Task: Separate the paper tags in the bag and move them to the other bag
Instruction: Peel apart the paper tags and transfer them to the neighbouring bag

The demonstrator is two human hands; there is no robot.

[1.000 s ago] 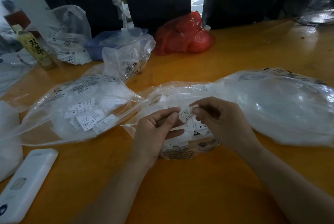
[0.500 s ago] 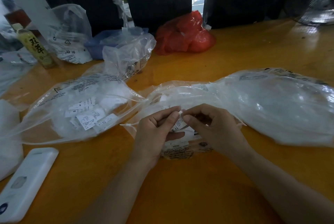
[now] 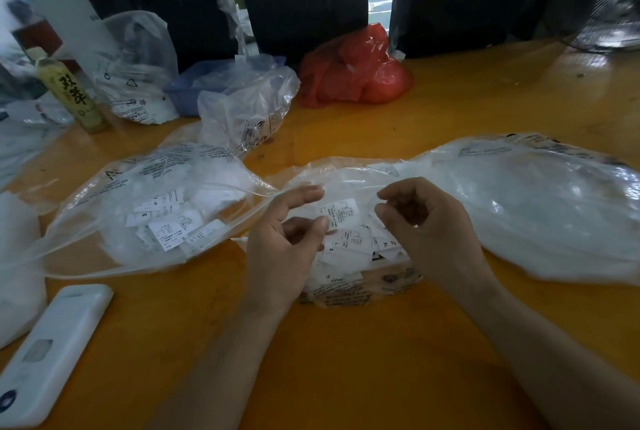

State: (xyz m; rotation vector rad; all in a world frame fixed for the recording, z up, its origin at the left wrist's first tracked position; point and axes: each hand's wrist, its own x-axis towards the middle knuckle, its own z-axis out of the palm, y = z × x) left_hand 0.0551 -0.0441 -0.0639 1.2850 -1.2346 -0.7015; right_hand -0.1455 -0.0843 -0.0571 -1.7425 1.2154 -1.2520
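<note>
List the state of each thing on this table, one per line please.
Left hand: fingers loosely curled, pinching a tag's edge.
Right hand: fingers curled, whether it holds anything can't be told.
Paper tag: between the hands, printed side up.
Middle bag: open, loose tags inside.
Left bag: lying open, tags inside.
Red bag: bunched up.
Bottle: upright.
</note>
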